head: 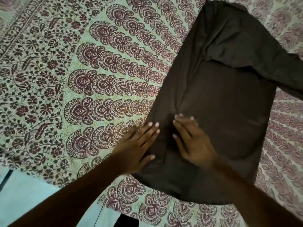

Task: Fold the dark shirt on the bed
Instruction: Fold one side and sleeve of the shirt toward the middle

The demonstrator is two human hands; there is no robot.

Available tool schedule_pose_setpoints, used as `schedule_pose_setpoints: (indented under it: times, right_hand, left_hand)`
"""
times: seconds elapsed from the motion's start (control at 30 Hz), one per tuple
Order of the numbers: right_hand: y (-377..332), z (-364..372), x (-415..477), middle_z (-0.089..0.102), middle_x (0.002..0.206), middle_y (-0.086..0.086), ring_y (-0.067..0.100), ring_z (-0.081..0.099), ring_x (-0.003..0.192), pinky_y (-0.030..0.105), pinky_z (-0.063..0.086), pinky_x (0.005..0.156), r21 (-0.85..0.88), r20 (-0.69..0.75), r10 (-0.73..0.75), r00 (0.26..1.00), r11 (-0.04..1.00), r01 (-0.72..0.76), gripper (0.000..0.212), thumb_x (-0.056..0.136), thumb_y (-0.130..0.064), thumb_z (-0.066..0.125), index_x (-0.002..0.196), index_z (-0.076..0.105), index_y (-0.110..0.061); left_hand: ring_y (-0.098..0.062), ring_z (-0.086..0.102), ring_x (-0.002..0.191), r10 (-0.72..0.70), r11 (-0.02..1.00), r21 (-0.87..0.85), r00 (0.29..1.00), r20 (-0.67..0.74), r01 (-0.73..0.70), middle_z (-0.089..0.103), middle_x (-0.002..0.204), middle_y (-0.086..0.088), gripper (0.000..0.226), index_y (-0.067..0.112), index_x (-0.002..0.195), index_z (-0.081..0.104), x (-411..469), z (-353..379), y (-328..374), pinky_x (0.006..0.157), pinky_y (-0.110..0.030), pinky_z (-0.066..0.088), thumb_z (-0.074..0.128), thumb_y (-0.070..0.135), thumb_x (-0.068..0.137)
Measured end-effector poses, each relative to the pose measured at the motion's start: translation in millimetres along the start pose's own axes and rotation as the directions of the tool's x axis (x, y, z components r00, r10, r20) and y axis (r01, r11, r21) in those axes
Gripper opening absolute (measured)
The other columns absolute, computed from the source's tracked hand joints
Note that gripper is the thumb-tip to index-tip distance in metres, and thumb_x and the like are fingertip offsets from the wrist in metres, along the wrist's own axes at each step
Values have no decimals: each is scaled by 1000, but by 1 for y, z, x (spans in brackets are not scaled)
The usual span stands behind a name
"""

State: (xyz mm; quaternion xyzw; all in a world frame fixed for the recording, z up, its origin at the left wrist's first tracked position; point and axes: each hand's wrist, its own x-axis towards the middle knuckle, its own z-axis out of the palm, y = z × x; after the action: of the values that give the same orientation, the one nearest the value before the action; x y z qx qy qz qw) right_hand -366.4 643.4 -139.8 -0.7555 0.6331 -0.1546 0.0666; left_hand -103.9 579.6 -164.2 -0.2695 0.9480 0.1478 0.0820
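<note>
Both flat hands (137, 145) (193, 141) press smooth dark shirt (226, 99).

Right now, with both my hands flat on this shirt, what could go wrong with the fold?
1. Wrinkles bunch in the shirt just past the fingertips of your left hand and right hand; pressing flat could set them as creases.
2. One sleeve sticks out to the right; folding without tucking it in may leave a lopsided bundle.
3. Neither hand has a grip, so the cloth may slide on the bedspread.
</note>
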Motion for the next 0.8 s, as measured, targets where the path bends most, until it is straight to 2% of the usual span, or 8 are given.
schedule_pose_setpoints:
  times: [0.13, 0.2, 0.3, 0.4, 0.47, 0.63, 0.7, 0.8]
  right_hand:
    - [15, 8, 54, 20, 173, 12, 34, 11, 161, 59, 24, 125, -79, 170, 11, 985, 997, 2, 68, 106, -44, 51, 162, 33, -10]
    - [10, 19, 63, 4, 176, 6, 38, -3, 161, 66, 16, 125, -133, 284, -9, 959, 990, 48, 75, 104, -61, 41, 166, 21, -24]
    - [-7, 35, 38, 4, 176, 6, 42, -3, 160, 73, 10, 120, -173, 351, -141, 926, 962, 213, 73, 103, -69, 31, 166, 16, -37]
    - [-22, 37, -3, 9, 176, 6, 40, 3, 161, 72, 9, 121, -85, 347, -292, 891, 937, 340, 64, 105, -65, 37, 164, 24, -42]
    - [-29, 33, -26, 17, 174, 5, 36, 11, 161, 67, 15, 124, -27, 351, -361, 864, 918, 395, 59, 106, -60, 40, 161, 34, -39]
    - [-11, 14, -20, 56, 153, 11, 30, 51, 143, 51, 35, 121, -20, 175, -267, 948, 961, 275, 46, 107, -42, 49, 135, 68, -12]
    - [1, 6, 1, 50, 157, 13, 32, 45, 148, 50, 34, 121, -8, 124, -164, 979, 986, 166, 47, 105, -37, 53, 142, 62, -9]
    - [8, 6, 29, 26, 171, 10, 30, 18, 160, 51, 25, 125, -63, 216, -123, 969, 988, 139, 61, 107, -47, 46, 159, 40, -16]
  left_hand:
    - [-26, 10, 162, 156, 987, 23, 987, 42, -157, 11, 175, -2, 74, 17, 166, 20, -65, 22, 18, 125, -52, 20, 40, 54, 105]
    - [-24, 28, 157, 201, 980, -6, 980, -6, -201, 26, 172, 1, 63, 21, 161, 37, -80, 23, 19, 123, -47, 23, 47, 45, 103]
    - [-22, 55, 131, -8, 980, -197, 977, -214, -35, 50, 153, -3, 46, 19, 144, 54, -67, 4, 15, 107, -39, 40, 48, 28, 100]
    - [-28, 47, 138, -274, 947, -246, 920, -281, 206, 45, 158, -9, 49, 13, 149, 49, -19, -20, 6, 108, -42, 37, 40, 27, 103]
    - [-25, 31, 154, -311, 946, -162, 927, -210, 281, 28, 170, -4, 59, 14, 159, 36, 6, -23, -2, 119, -47, 30, 36, 36, 105]
    - [-22, 5, 162, -138, 988, 68, 990, -23, 140, 4, 176, -2, 77, 15, 166, 15, -4, -1, 2, 128, -53, 16, 36, 55, 104]
    - [-23, 6, 162, -32, 994, 104, 999, 33, 28, 5, 176, -3, 79, 15, 166, 15, -31, 7, 12, 128, -53, 16, 39, 56, 103]
    - [-26, 10, 162, 116, 985, 120, 990, 77, -125, 9, 176, -3, 75, 16, 166, 19, -76, 17, 23, 126, -52, 18, 41, 53, 105]
